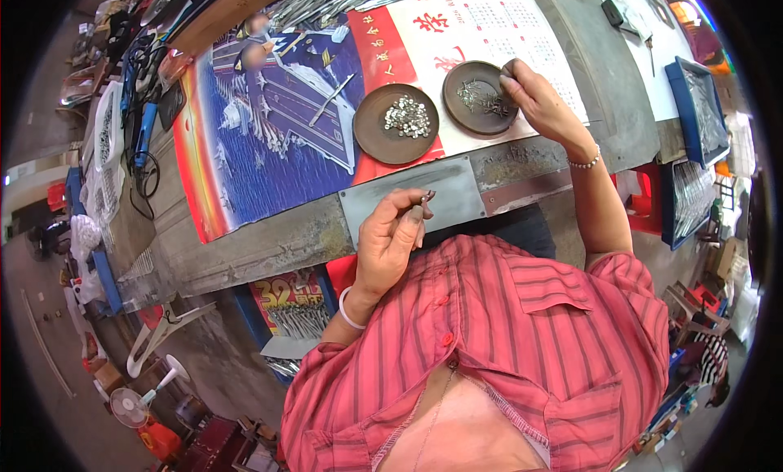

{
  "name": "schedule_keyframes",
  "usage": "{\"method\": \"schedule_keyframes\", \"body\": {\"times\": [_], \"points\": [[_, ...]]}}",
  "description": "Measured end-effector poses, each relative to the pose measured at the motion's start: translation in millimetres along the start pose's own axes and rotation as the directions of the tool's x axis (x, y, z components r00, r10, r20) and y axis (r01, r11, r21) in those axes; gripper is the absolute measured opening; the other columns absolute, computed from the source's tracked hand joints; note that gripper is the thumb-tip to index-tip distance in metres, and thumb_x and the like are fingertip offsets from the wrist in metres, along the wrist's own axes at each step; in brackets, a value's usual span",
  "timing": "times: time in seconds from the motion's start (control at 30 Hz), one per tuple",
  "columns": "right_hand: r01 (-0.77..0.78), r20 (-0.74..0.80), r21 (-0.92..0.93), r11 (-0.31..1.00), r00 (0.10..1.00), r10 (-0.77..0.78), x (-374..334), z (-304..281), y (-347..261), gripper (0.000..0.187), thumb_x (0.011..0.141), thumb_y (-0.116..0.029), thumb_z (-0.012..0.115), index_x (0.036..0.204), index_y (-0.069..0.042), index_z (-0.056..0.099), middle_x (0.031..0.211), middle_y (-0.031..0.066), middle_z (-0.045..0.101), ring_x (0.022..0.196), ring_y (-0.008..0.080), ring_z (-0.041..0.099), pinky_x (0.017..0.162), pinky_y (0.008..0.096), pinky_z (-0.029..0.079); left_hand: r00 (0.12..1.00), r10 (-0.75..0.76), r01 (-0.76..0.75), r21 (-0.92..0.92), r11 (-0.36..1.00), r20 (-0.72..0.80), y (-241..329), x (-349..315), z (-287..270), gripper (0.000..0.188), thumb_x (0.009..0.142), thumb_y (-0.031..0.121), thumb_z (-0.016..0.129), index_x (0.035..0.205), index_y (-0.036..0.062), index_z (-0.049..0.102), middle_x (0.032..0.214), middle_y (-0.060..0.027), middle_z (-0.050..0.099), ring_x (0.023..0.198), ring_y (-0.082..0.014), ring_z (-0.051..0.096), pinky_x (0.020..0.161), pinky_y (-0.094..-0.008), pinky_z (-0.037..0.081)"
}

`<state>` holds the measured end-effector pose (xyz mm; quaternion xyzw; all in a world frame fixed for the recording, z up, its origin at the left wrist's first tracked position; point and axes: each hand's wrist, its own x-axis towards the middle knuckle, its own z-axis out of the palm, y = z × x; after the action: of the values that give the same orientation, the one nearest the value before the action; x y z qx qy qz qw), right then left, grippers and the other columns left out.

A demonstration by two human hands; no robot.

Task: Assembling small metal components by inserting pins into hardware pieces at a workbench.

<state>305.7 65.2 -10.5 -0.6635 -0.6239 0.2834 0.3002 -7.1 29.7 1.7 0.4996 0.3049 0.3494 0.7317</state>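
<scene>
One tiny shiny piece (427, 197) in pinched left hand (390, 239), right hand (538, 98) closed.

Grey floor (34, 268) flanks a worn workbench (285, 239), with a white fan (129, 408) leftward.

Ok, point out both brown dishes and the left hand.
Left brown dish (369, 129), head view: bare inner surface.
Right brown dish (481, 124), head view: bare inner surface.
Left hand (385, 242), head view: middle of the hand.
</scene>
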Motion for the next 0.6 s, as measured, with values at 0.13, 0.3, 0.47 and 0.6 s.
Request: {"method": "schedule_keyframes", "body": {"times": [0.13,0.3,0.47,0.6], "points": [[-0.116,0.115,0.391,0.913,0.99,0.077,3.0,-1.1,-5.6,0.024,0.1,-0.023,0.041,0.089,-0.002,0.046,0.08,0.0028,0.05,0.072,0.0108,0.051,0.068,0.0256,0.045,1.0,0.013,-0.013,0.026,1.0,0.005,1.8,-0.1,-0.5,0.023,0.097,0.011,0.047,0.114,-0.0029,0.054,0.091,-0.0065,0.056,0.061,-0.0058,0.045,0.054,-0.0187,0.037],[-0.225,0.228,0.774,0.592,0.971,0.071,2.6,0.8,-9.5,0.023,0.1,-0.024,0.041,0.089,-0.004,0.049,0.088,0.0033,0.051,0.075,0.0103,0.051,0.072,0.0238,0.046,1.0,0.016,-0.016,0.037,0.999,0.009,0.4,0.2,-3.0,0.023,0.096,0.01,0.047,0.115,-0.0025,0.053,0.092,-0.0062,0.055,0.061,-0.0058,0.045,0.054,-0.0184,0.037],[-0.24,0.226,0.924,0.297,0.971,0.081,1.8,7.9,-16.0,0.014,0.094,-0.016,0.053,0.091,-0.002,0.055,0.083,0.0048,0.059,0.068,0.0118,0.055,0.07,0.0253,0.05,1.0,0.014,-0.014,0.036,0.999,-0.004,1.2,-0.1,-4.4,0.023,0.096,0.009,0.047,0.114,-0.0031,0.053,0.091,-0.0062,0.056,0.061,-0.0055,0.045,0.054,-0.0182,0.037],[-0.231,0.228,0.947,0.222,0.973,0.039,2.3,13.5,-10.4,0.009,0.091,-0.012,0.056,0.09,-0.002,0.056,0.083,0.0066,0.061,0.065,0.0123,0.056,0.065,0.0247,0.049,1.0,0.02,-0.02,0.032,0.999,0.001,0.6,0.6,-4.4,0.023,0.096,0.009,0.047,0.114,-0.0039,0.053,0.091,-0.0064,0.056,0.061,-0.0051,0.044,0.054,-0.018,0.037]]}}
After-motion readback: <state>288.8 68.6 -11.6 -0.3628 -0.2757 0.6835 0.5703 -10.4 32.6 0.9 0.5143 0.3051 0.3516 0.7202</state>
